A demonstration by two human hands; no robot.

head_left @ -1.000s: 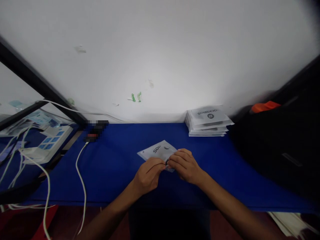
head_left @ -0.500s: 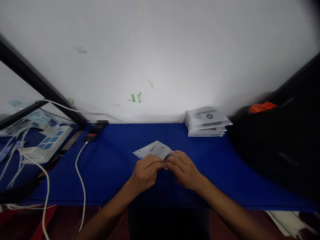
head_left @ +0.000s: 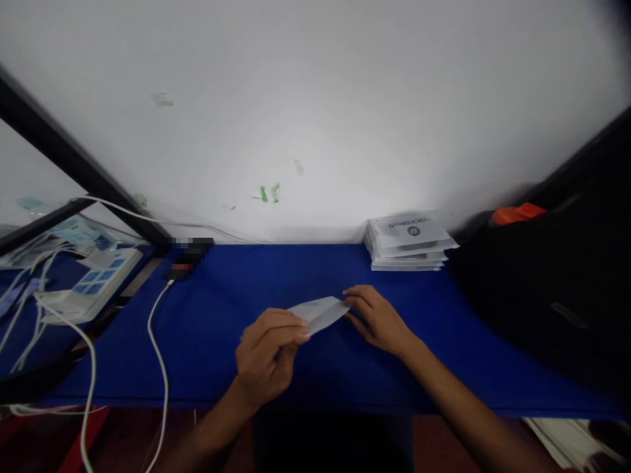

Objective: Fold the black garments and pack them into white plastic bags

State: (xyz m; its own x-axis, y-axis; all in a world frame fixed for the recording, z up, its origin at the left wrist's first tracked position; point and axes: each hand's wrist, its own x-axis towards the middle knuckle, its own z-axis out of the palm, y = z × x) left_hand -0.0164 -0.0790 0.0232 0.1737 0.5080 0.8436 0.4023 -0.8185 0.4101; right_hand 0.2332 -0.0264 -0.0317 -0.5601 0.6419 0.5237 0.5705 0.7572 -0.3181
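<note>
A frosted white plastic pouch [head_left: 323, 313] is tilted above the blue table, with faint print on its upper face. My left hand [head_left: 269, 355] pinches its near left side between thumb and fingers. At the pouch's right corner is my right hand [head_left: 379, 320], its thumb and fingers apart around that corner; whether they touch it is hard to tell. Farther back on the right lies a stack of similar pouches [head_left: 411, 235], the top one printed with dark lettering and a round logo.
A large black bag-like shape [head_left: 537, 295] fills the right side, with an orange item [head_left: 518, 213] behind it. On the left are a dark device [head_left: 190, 259] with a white cable [head_left: 160, 368] and a white power strip [head_left: 96, 282]. A white wall [head_left: 320, 118] rises behind.
The pouch has turned and tilted, its printed face now mostly out of sight. My right hand has moved off to the right and its fingers have opened. My left hand has shifted left.
</note>
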